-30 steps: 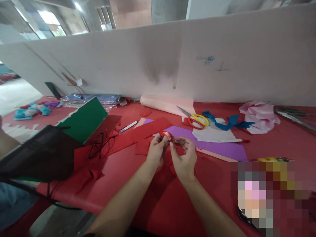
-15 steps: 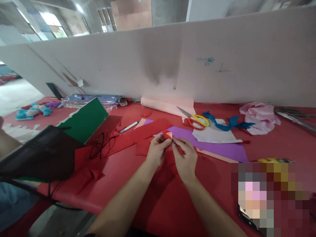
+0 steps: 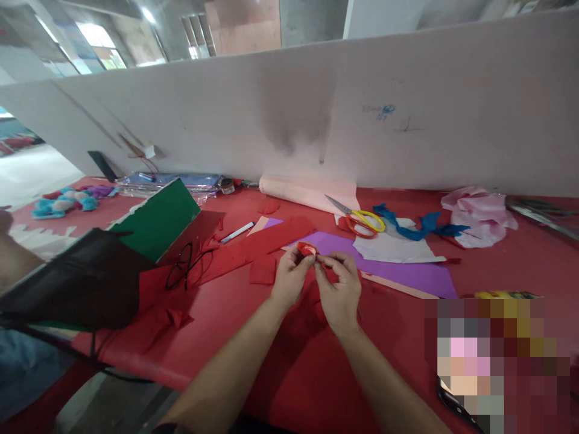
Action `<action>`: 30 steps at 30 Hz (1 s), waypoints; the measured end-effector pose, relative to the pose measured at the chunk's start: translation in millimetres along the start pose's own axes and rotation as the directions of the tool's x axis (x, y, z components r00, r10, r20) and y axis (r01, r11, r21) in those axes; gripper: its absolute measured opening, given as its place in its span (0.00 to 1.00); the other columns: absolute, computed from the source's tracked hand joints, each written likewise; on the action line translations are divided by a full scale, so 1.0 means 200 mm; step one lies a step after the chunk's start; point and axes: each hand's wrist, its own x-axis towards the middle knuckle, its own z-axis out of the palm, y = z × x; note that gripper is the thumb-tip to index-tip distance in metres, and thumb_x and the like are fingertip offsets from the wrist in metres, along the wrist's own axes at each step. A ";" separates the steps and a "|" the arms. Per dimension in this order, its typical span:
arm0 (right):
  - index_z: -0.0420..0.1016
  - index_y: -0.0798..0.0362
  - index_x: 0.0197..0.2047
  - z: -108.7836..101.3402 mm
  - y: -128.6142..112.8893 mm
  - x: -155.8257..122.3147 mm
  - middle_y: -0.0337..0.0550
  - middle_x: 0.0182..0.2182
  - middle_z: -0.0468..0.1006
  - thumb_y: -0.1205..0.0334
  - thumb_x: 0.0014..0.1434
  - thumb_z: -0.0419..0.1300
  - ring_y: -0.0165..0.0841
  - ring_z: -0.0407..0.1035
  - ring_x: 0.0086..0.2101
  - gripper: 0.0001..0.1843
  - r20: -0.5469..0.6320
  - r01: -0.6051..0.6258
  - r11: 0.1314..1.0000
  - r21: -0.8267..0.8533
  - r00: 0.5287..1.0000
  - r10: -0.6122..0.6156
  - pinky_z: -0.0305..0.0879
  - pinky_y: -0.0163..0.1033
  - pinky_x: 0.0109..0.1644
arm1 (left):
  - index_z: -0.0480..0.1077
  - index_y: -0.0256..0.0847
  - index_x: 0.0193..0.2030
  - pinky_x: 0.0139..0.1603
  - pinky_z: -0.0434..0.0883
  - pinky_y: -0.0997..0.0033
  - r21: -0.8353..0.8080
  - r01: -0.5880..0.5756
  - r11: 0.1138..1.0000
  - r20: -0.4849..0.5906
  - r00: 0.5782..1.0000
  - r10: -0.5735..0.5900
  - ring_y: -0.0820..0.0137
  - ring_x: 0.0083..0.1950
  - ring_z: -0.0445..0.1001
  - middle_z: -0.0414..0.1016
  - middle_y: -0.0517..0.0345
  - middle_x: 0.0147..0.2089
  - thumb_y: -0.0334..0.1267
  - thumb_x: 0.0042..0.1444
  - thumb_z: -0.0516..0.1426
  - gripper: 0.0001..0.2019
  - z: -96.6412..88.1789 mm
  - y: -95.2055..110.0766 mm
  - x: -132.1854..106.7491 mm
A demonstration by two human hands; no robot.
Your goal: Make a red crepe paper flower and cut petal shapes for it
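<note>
My left hand (image 3: 289, 278) and my right hand (image 3: 339, 288) meet above the red table (image 3: 253, 337), both pinching a small rolled piece of red paper (image 3: 307, 248). The left fingertips close on its left side, and the right fingertips grip the paper just to the right of it. A purple paper sheet (image 3: 389, 265) lies flat behind the hands, and red paper strips (image 3: 257, 244) lie to their left.
Yellow-and-orange scissors (image 3: 362, 218) rest on a pink paper roll (image 3: 307, 191) near the back wall. Blue crepe strips (image 3: 416, 222), white paper, and crumpled pink tissue (image 3: 479, 212) lie right. A green board (image 3: 158, 217), black bag (image 3: 76, 280), spectacles (image 3: 181, 265) and pen (image 3: 237, 231) lie left.
The hands have drawn closer together on the red paper roll and shifted slightly. Everything else on the table is as before.
</note>
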 end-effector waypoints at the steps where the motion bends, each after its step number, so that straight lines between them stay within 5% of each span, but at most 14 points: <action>1: 0.77 0.52 0.35 0.00 0.00 0.00 0.43 0.35 0.73 0.65 0.58 0.59 0.36 0.69 0.39 0.05 0.018 -0.026 1.000 0.017 1.000 0.025 0.69 0.44 0.45 | 0.74 0.39 0.35 0.46 0.66 0.73 -0.012 0.011 1.000 -0.001 1.000 -0.011 0.74 0.38 0.69 0.73 0.59 0.36 0.34 0.48 0.64 0.07 0.00 0.00 0.00; 9: 0.70 0.51 0.42 0.01 0.01 0.00 0.43 0.39 0.73 0.66 0.56 0.60 0.34 0.70 0.38 0.09 0.086 -0.123 0.981 0.149 0.990 0.111 0.70 0.45 0.45 | 0.72 0.38 0.32 0.41 0.67 0.72 -0.141 0.137 0.980 -0.029 0.989 -0.143 0.75 0.32 0.68 0.71 0.60 0.32 0.39 0.46 0.66 0.10 0.02 0.01 -0.01; 20: 0.68 0.51 0.45 0.01 -0.01 -0.02 0.45 0.41 0.72 0.66 0.57 0.58 0.36 0.71 0.41 0.11 0.109 -0.107 0.958 0.264 0.991 0.081 0.71 0.46 0.48 | 0.74 0.42 0.37 0.45 0.67 0.70 0.318 -0.174 0.932 0.051 0.985 0.166 0.68 0.39 0.72 0.75 0.56 0.36 0.30 0.51 0.61 0.06 0.00 0.07 -0.03; 30: 0.70 0.51 0.45 0.01 -0.01 -0.02 0.44 0.40 0.73 0.66 0.57 0.58 0.35 0.70 0.40 0.11 0.126 -0.083 0.984 0.158 0.990 0.064 0.71 0.45 0.47 | 0.73 0.40 0.33 0.44 0.67 0.71 0.131 -0.068 0.989 -0.012 0.997 0.071 0.71 0.37 0.69 0.72 0.59 0.34 0.31 0.49 0.61 0.03 0.01 0.03 -0.01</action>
